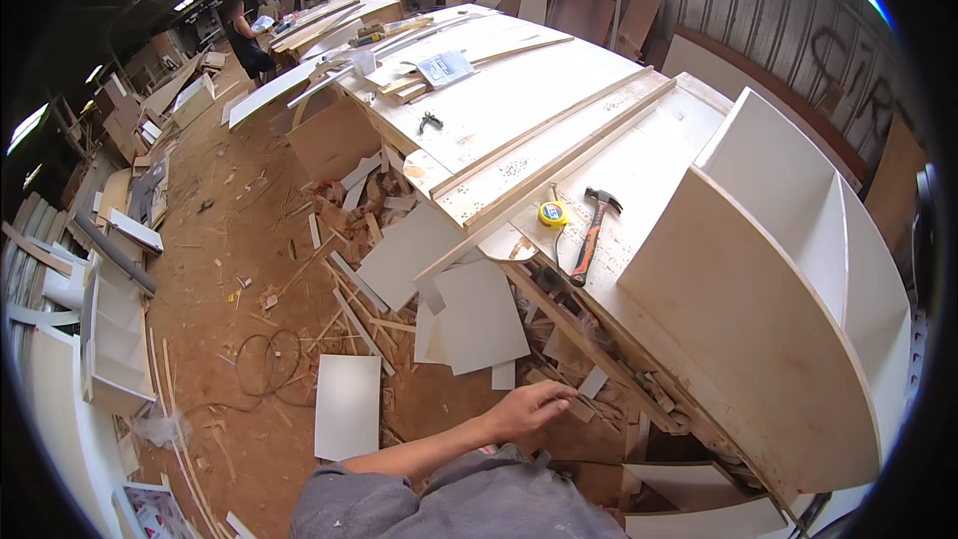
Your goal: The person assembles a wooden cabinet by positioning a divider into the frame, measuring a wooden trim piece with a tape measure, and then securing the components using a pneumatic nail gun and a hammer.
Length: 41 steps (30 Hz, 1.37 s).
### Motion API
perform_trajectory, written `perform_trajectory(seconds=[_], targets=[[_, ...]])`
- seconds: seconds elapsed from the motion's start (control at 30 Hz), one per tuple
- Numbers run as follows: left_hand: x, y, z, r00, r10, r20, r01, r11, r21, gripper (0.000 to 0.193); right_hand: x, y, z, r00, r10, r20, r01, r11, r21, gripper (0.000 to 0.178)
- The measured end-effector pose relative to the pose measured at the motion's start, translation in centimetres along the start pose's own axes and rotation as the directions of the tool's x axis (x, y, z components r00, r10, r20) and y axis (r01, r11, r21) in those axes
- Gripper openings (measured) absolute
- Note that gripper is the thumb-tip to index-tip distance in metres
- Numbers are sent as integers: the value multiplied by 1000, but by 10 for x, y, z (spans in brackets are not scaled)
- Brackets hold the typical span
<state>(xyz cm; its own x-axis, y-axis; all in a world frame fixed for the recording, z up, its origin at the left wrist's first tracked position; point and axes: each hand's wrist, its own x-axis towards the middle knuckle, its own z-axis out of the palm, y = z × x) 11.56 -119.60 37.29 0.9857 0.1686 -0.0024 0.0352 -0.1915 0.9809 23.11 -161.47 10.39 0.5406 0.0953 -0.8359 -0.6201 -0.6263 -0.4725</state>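
Observation:
My left hand (534,411) reaches across in front of my body, below the near edge of the workbench. Its fingers are bent and close together; a thin dark sliver shows near the fingertips, and whether they hold it is unclear. My right hand is out of the picture. On the white workbench (639,230) lie a claw hammer (593,240) with an orange and black handle and, to its left, a yellow tape measure (552,214). At the bench's right stands a white shelf unit (748,329) with a curved side panel.
Long wooden strips (574,150) cross the bench, with scattered small dark bits between them. Farther off are a small black tool (430,122) and a plastic packet (444,69). White board offcuts (347,406) and a looped cable (269,364) litter the floor. A person (247,40) stands far left.

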Motion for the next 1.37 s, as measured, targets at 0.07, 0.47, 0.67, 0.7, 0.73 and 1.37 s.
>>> perform_trajectory(seconds=[0.07,0.47,0.67,0.7,0.73,1.37], targets=[[-20,44,-40,971,-48,-232,5,983,-183,31,10,-16,15,998,-22,63,25,999,-48,31],[-19,273,-26,291,849,-440,-952,301,-50,31,67,-49,-37,980,-107,165,122,989,-87,31],[-2,287,31,266,849,-457,-958,286,-26,33,85,-47,-83,979,-32,200,71,979,-192,30],[1,289,37,267,847,-460,-958,285,-31,33,87,-46,-90,980,-29,199,71,976,-205,29],[2,290,45,264,844,-466,-959,281,-34,34,90,-45,-98,980,-25,198,69,974,-218,29],[-3,63,92,804,-151,-574,14,971,-237,41,79,-62,-99,933,-87,349,226,897,-380,29]])
